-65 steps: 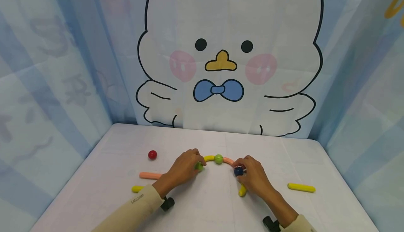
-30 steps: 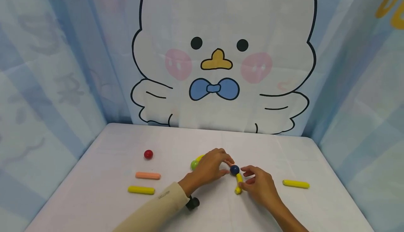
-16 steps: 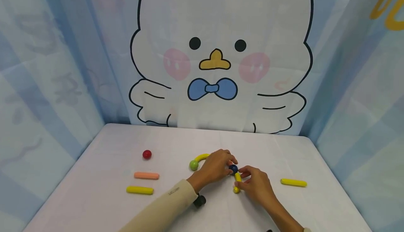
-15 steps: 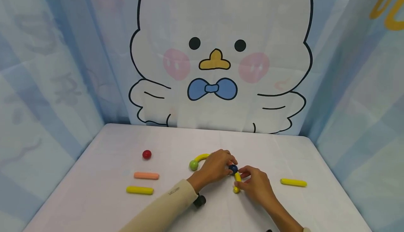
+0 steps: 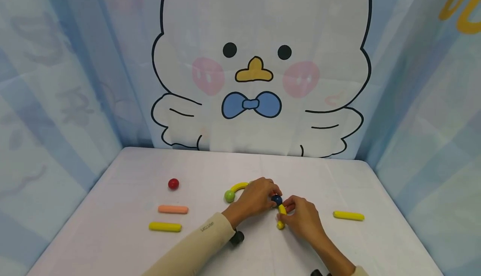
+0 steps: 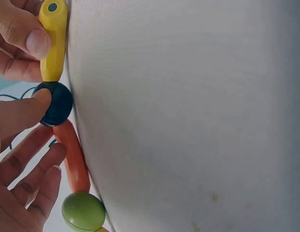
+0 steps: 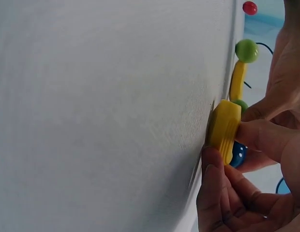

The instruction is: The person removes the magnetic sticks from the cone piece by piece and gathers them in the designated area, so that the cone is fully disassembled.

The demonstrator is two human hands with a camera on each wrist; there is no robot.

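Note:
My left hand [image 5: 254,197] pinches a dark blue ball [image 6: 63,104] with thumb and fingers. In my right hand [image 5: 306,218] is a yellow toy stick [image 7: 224,126], gripped between thumb and fingers. One end of that stick meets the blue ball; its free end [image 6: 52,7] shows a round dark insert. From the ball's other side runs an orange stick [image 6: 75,162] to a green ball [image 6: 83,211]. In the head view my left hand hides that stretch. A curved yellow stick [image 5: 239,186] and another green ball [image 5: 229,196] finish the chain on the left.
On the white table [image 5: 112,242] at left lie a red ball [image 5: 173,184], a straight orange stick [image 5: 173,209] and a yellow stick [image 5: 165,226]. Another yellow stick [image 5: 348,216] lies at right. A curtain with a cartoon bird [image 5: 259,134] stands behind.
My left hand has left the left-end green ball and moved right to the blue ball. My right hand has shifted from the blue ball down to the yellow stick. The view drifted slightly.

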